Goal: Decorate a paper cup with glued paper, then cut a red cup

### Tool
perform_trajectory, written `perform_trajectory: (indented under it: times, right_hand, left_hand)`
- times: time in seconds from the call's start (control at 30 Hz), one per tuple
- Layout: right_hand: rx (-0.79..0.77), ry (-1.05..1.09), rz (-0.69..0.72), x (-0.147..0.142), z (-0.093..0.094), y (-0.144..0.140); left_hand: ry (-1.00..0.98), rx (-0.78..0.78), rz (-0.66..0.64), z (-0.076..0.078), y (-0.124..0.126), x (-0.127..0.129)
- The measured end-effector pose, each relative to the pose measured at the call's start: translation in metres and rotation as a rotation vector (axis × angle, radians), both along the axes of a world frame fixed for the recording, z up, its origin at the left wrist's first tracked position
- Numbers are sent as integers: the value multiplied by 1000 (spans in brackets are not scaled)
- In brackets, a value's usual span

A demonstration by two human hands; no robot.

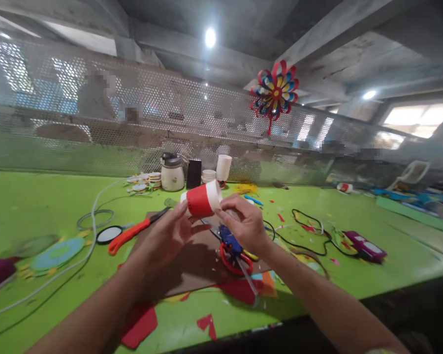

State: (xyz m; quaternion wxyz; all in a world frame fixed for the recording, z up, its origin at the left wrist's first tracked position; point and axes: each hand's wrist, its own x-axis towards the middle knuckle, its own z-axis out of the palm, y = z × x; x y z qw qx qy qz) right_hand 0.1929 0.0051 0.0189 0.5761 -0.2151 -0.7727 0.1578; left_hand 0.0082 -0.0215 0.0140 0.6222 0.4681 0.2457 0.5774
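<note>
A white paper cup (204,199) with a red band round it lies tilted on its side in the air, its mouth to the right. My left hand (170,236) holds it from below and the left, thumb against the base end. At the rim, the fingers of my right hand (245,219) are pinched together on the cup's edge. Below my right hand lies a blue glue gun (229,238) with a clear glue stick (248,280) sticking out. Beside it are red scissor handles (239,265). All these are over a brown board (192,270).
An orange-handled knife (133,233) lies left of the board. Behind stand a lidded jug (172,174), a phone (194,174) and white cups (224,168). Red scraps (140,324), a white cable (93,216) and a purple device (365,246) lie on the green table (354,211). A paper flower (276,92) hangs on the mesh.
</note>
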Motion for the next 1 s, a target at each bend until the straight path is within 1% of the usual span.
perform_trajectory:
  times: [0.1, 0.13, 0.23, 0.3, 0.43, 0.53, 0.63, 0.7, 0.87, 1.0]
  right_hand:
    - [-140, 39, 68, -1, -6, -8]
    - [-190, 63, 92, 0, -6, -7]
    - [-330, 136, 127, 2, -5, 0]
    - [-380, 163, 112, 5, -5, 5]
    - [-407, 132, 74, 8, -8, 8]
    - [-416, 111, 50, 9, -11, 3]
    - [-462, 161, 100, 9, -13, -2]
    - [-481, 192, 130, 9, -12, -4]
    - [-501, 206, 137, 9, -8, -11]
    - [-572, 254, 151, 9, -8, -13]
  left_hand:
    - [31, 56, 156, 1, -1, 3]
    - [36, 60, 182, 1, 0, 3]
    - [47, 29, 184, -2, 4, 3]
    - [70, 21, 198, -2, 5, 2]
    - [161, 50, 288, -3, 3, 2]
    - [269, 60, 323, -5, 0, 2]
    - [400, 101, 347, -6, -2, 1]
    - [452, 137, 350, -5, -3, 1]
    - [435, 191, 340, 3, -10, 9]
    - [424, 178, 335, 2, -10, 12]
